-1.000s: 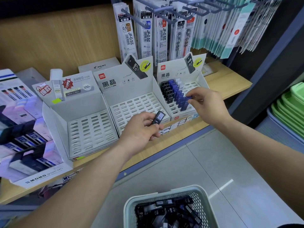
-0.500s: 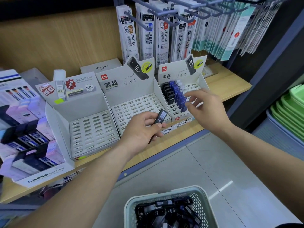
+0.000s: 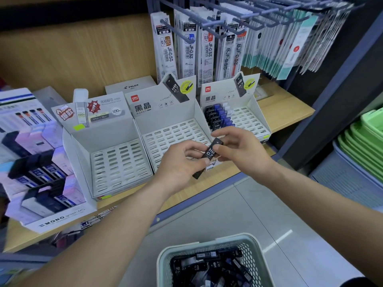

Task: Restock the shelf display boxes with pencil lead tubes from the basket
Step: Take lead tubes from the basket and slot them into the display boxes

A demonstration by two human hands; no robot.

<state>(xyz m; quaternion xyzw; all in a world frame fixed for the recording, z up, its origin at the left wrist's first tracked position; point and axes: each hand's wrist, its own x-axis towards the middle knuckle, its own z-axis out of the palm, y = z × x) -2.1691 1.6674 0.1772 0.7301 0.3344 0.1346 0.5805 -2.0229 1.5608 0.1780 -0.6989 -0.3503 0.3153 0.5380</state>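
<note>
A black lead tube [image 3: 209, 154] marked HB 0.7 is held between both hands in front of the shelf. My left hand [image 3: 182, 160] grips its lower part. My right hand [image 3: 238, 150] pinches its upper part. Three white display boxes stand on the shelf: the left box [image 3: 116, 162] and the middle box [image 3: 176, 131] show only bare slots, the right box [image 3: 246, 119] has black, blue and white tubes in its left rows. The pale green basket [image 3: 165, 257] at the bottom holds several dark tubes.
Refill packs hang from hooks [image 3: 207, 48] above the boxes. A Mono graph display [image 3: 37, 162] fills the left of the wooden shelf [image 3: 286, 112]. Green trays [image 3: 364, 141] are stacked at the right. Grey floor lies between shelf and basket.
My right hand left the right box and came back to the tube in my left hand, now pinching its top. The left hand lifted the tube slightly toward it.
</note>
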